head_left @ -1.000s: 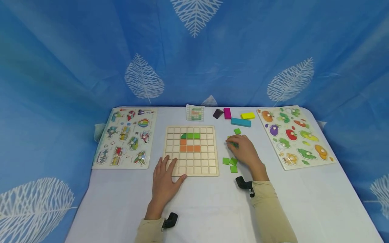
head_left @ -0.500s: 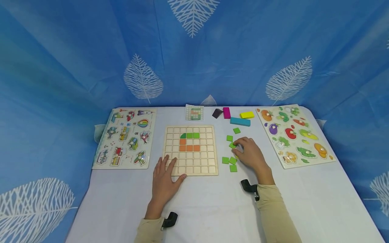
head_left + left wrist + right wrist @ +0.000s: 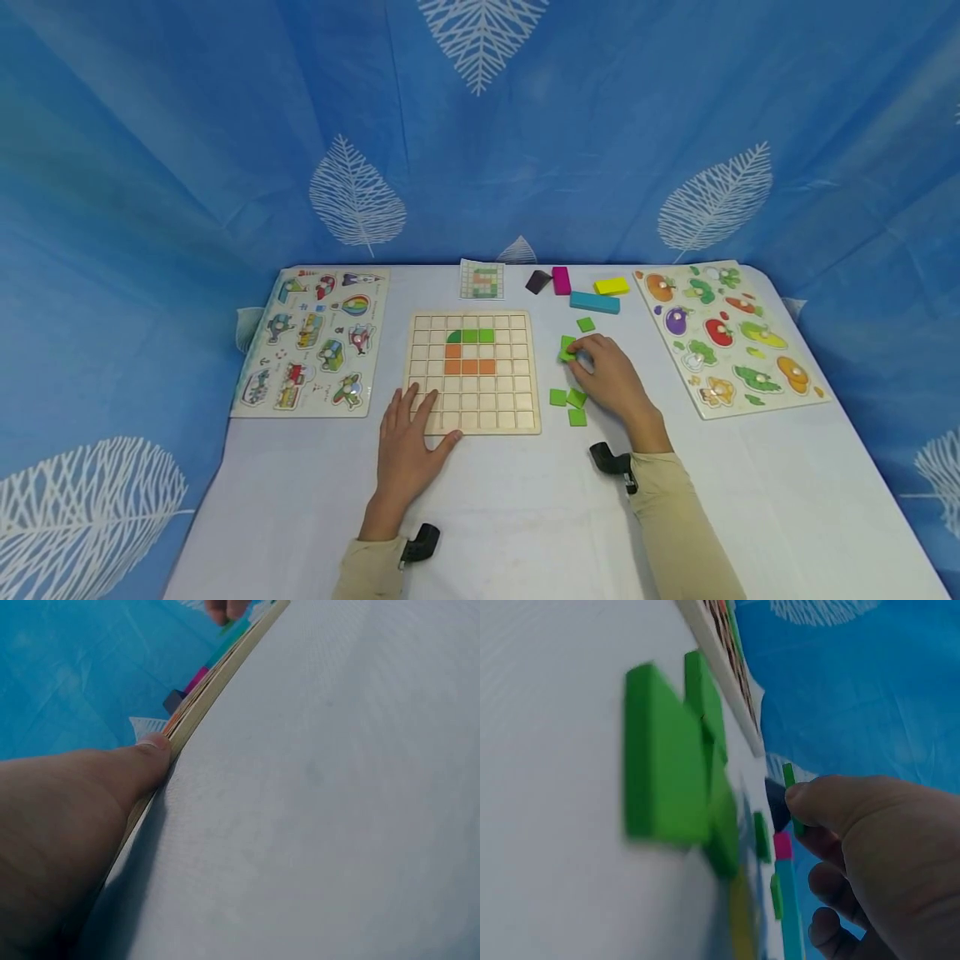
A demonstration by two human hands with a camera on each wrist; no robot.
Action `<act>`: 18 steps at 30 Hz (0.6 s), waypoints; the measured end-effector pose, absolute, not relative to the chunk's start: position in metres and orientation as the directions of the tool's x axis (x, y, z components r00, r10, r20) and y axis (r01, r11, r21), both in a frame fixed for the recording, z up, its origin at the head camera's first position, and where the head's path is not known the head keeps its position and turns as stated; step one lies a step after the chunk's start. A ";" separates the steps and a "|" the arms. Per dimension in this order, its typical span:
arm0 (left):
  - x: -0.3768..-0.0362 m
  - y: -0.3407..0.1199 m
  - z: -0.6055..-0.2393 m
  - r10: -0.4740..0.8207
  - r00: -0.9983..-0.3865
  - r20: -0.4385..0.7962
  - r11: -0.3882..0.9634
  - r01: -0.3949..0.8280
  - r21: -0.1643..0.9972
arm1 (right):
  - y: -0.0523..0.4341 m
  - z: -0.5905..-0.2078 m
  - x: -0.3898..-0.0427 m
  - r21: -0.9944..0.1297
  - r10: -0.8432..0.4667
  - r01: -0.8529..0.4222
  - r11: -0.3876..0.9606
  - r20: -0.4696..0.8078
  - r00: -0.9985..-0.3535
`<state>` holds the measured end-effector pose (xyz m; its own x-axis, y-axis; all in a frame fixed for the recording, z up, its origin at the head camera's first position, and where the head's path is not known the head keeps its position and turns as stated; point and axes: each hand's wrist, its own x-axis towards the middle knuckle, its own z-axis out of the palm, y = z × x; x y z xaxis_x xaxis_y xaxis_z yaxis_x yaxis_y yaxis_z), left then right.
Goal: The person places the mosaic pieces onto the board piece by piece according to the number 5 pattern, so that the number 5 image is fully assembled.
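Note:
My right hand (image 3: 613,379) pinches a square green tile (image 3: 790,776) between thumb and finger, raised off the table. Several other green tiles (image 3: 577,417) lie near it, right of the wooden grid board (image 3: 480,423). One more green tile (image 3: 585,324) sits farther back. On the board, a rounded dark green piece (image 3: 453,337), two light green squares (image 3: 477,336) and several orange squares (image 3: 468,367) fill some cells. My left hand (image 3: 408,454) rests on the board's near left corner with fingers spread, its thumb (image 3: 154,746) against the near edge.
A vehicle puzzle (image 3: 315,342) lies left and a vegetable puzzle (image 3: 727,333) right. Behind the board are a pattern card (image 3: 482,279) and black (image 3: 537,282), magenta (image 3: 561,281), blue (image 3: 595,302) and yellow blocks (image 3: 612,287). A blurred yellow piece (image 3: 742,915) lies beside the tiles.
My right hand shifted right and nearer, then slightly back left, and now holds a green tile up. The left hand stays on the board.

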<state>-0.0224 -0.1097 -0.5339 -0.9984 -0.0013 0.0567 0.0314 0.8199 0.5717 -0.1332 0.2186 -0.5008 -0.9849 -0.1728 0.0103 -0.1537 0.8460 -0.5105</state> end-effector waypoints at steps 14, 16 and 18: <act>-0.022 -0.110 -0.535 -0.002 -0.998 0.061 0.820 0.033 0.571 | 0.149 -0.495 -0.183 -0.499 -0.414 -0.360 0.788 0.004 -0.910; -0.022 -0.110 -0.535 -0.002 -0.998 0.057 0.822 0.030 0.569 | 0.143 -0.498 -0.188 -0.492 -0.431 -0.373 0.787 -0.006 -0.902; -0.021 -0.110 -0.535 -0.002 -0.999 0.051 0.825 0.027 0.565 | 0.139 -0.500 -0.192 -0.487 -0.442 -0.378 0.787 -0.018 -0.897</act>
